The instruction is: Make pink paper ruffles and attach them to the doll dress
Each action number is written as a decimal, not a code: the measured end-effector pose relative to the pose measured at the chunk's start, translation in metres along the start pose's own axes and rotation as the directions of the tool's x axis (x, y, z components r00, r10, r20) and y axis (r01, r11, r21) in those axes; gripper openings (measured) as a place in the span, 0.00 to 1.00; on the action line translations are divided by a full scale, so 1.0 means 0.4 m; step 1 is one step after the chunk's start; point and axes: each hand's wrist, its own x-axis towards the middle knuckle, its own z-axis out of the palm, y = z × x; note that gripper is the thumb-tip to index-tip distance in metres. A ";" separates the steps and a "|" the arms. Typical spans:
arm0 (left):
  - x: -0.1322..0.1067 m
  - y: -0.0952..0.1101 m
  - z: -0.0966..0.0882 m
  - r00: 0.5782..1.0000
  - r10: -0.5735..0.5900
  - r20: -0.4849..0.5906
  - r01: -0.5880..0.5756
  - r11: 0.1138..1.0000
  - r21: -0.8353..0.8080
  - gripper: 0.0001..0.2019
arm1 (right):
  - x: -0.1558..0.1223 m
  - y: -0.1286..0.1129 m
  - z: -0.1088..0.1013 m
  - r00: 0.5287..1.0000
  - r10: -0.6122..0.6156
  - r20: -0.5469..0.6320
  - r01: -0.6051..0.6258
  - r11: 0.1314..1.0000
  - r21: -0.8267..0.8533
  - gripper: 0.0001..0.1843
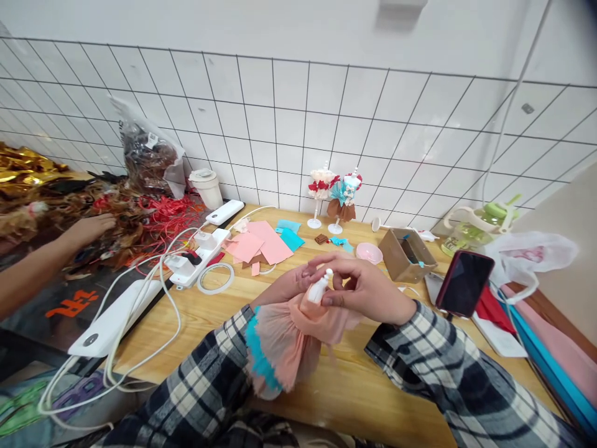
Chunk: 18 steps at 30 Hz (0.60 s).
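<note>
A small white dress form [317, 291] with a knob at its neck tilts in front of me, just above the table. Peach crepe paper [298, 333] wraps its body and flares into a skirt, edged by a turquoise frill [261, 354]. My left hand [291, 285] is closed around the far left side of the form, its fingers partly hidden. With thumb and bent fingers, my right hand [361, 286] pinches the peach paper at the form's upper right side.
Two dressed miniature forms [342, 196] stand by the wall. Behind my hands lie pink paper sheets [268, 242], a tape roll [215, 279], a pink bowl [368, 252] and a cardboard box [405, 255]. A phone [465, 283] leans right; cables and a power strip [198, 258] lie left, near another person's hand [96, 230].
</note>
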 end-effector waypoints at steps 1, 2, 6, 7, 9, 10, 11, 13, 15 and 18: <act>0.002 0.002 -0.018 1.000 -0.019 0.019 0.019 1.000 -0.004 0.23 | -0.002 0.004 0.005 0.999 0.037 -0.003 -0.037 0.999 0.004 0.14; 0.000 0.006 -0.043 0.998 -0.044 0.039 0.044 0.999 0.009 0.23 | -0.005 0.008 0.011 0.997 0.073 -0.011 -0.073 0.997 0.000 0.14; -0.050 0.074 -0.178 0.995 -0.066 -0.076 0.084 0.961 0.263 0.23 | -0.011 0.019 0.042 0.984 0.151 -0.090 -0.155 0.987 -0.038 0.13; -0.074 0.102 -0.207 0.980 0.027 -0.199 0.046 0.933 0.356 0.22 | -0.011 0.019 0.050 0.982 0.152 -0.113 -0.158 0.987 -0.043 0.13; -0.127 0.162 -0.239 0.929 0.209 -0.306 -0.013 0.844 0.536 0.20 | -0.007 0.014 0.057 0.974 0.148 -0.174 -0.161 0.985 -0.065 0.13; -0.153 0.188 -0.238 0.919 0.275 -0.283 -0.045 0.784 0.619 0.19 | -0.004 0.007 0.056 0.970 0.138 -0.199 -0.158 0.984 -0.089 0.12; -0.174 0.210 -0.225 0.923 0.309 -0.228 -0.082 0.739 0.669 0.19 | 0.000 -0.002 0.052 0.970 0.119 -0.213 -0.147 0.982 -0.121 0.11; -0.198 0.233 -0.176 0.952 0.286 -0.111 -0.125 0.693 0.710 0.24 | 0.011 -0.025 0.037 0.975 0.064 -0.211 -0.108 0.973 -0.202 0.10; -0.194 0.230 -0.118 0.954 0.295 -0.059 -0.146 0.625 0.767 0.27 | 0.023 -0.046 0.021 0.980 -0.008 -0.199 -0.053 0.953 -0.298 0.10; -0.159 0.195 -0.065 0.940 0.331 -0.085 -0.139 0.598 0.789 0.24 | 0.040 -0.055 0.014 0.975 -0.069 -0.212 -0.024 0.913 -0.407 0.11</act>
